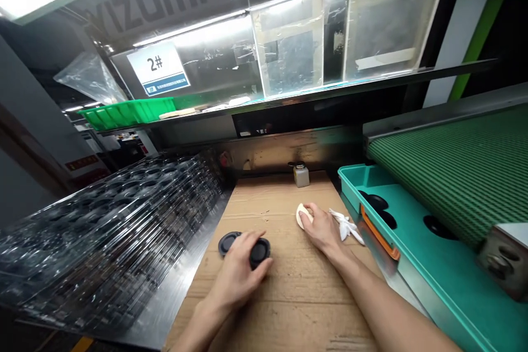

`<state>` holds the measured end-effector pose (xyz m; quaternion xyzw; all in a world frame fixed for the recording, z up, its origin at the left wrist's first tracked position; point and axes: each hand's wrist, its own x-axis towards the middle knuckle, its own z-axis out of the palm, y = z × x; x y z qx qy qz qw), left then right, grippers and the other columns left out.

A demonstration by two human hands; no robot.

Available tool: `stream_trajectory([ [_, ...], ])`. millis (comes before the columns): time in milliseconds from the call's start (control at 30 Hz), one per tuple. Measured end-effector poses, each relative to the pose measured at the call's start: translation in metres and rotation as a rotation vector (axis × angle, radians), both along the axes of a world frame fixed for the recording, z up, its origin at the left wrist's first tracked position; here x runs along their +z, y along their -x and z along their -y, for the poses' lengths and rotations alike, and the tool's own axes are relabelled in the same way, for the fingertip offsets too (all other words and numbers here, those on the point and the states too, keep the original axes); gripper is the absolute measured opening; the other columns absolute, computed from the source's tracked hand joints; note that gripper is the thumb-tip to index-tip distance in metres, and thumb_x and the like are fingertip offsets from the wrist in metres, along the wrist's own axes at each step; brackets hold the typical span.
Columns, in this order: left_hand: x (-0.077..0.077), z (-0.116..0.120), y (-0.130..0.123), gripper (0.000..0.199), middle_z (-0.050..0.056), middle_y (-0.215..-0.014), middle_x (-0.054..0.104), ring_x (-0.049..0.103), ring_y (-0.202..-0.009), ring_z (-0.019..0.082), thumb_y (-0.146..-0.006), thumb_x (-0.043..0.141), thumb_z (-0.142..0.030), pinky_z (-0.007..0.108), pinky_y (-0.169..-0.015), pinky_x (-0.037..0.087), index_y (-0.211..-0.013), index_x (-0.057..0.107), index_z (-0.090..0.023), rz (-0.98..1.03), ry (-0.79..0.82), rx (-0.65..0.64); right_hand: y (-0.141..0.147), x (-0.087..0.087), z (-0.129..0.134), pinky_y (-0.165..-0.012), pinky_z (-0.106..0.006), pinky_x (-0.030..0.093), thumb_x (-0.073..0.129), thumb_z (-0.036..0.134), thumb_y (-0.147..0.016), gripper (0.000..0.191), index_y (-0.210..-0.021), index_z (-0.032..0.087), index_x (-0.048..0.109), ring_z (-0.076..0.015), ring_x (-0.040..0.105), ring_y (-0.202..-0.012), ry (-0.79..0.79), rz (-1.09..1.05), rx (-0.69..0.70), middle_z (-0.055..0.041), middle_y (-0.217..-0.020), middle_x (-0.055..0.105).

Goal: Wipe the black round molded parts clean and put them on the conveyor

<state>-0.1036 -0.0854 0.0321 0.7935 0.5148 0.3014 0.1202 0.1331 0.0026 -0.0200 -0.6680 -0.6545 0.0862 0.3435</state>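
Black round disc (259, 253), gripped by curled left hand (237, 267), right hand (320, 226) cupping pale pad (301, 215), on cardboard (289, 308)

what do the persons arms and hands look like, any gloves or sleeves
Both are bare: the left hand and the right hand wear no gloves, and no ring, watch or bracelet shows on either. The left forearm and the right forearm are bare as well, with no sleeve in view before they leave the picture.
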Motion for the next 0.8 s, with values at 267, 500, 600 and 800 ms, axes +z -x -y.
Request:
stream_trajectory([
  [267, 0.014, -0.021, 0.071, 0.058, 0.010, -0.133, 0.056, 0.051, -0.123, 0.025, -0.080, 0.057, -0.042, 0.038, -0.106, 0.036, -0.131, 0.048, -0.017, -0.170, 0.122, 0.232, 0.000, 0.001, 0.002, -0.067, -0.027, 0.037, 0.043, 0.046, -0.090, 0.035, -0.113, 0.027, 0.060, -0.0206, 0.066, -0.084, 0.018, 0.001, -0.001, -0.0048, -0.090, 0.072],
  [500, 0.007, -0.041, 0.070, 0.073, 0.012, -0.139, 0.050, 0.046, -0.128, 0.027, -0.074, 0.061, -0.051, 0.038, -0.108, 0.033, -0.136, 0.046, -0.016, -0.260, 0.197, 0.155, -0.001, 0.002, 0.004, -0.070, -0.027, 0.039, 0.045, 0.047, -0.089, 0.034, -0.111, 0.028, 0.063, -0.0193, 0.064, -0.084, 0.023, -0.018, 0.057, -0.0029, -0.089, 0.071],
  [600, 0.006, -0.054, 0.068, 0.071, 0.011, -0.137, 0.053, 0.047, -0.126, 0.028, -0.069, 0.065, -0.048, 0.038, -0.108, 0.032, -0.133, 0.051, -0.019, -0.334, 0.236, 0.077, 0.003, 0.001, 0.003, -0.075, -0.027, 0.039, 0.047, 0.047, -0.088, 0.030, -0.093, 0.026, 0.069, -0.0180, 0.061, -0.089, 0.014, 0.018, 0.137, -0.0025, -0.091, 0.068],
  [800, 0.022, -0.049, 0.054, 0.053, 0.010, -0.121, 0.063, 0.057, -0.114, 0.031, -0.071, 0.064, -0.047, 0.043, -0.103, 0.039, -0.116, 0.064, -0.021, -0.337, 0.239, -0.028, 0.012, 0.030, 0.027, -0.085, -0.033, 0.042, 0.046, 0.039, -0.091, 0.030, -0.091, 0.018, 0.066, -0.0220, 0.053, -0.101, -0.032, 0.184, 0.066, -0.0098, -0.102, 0.062],
])
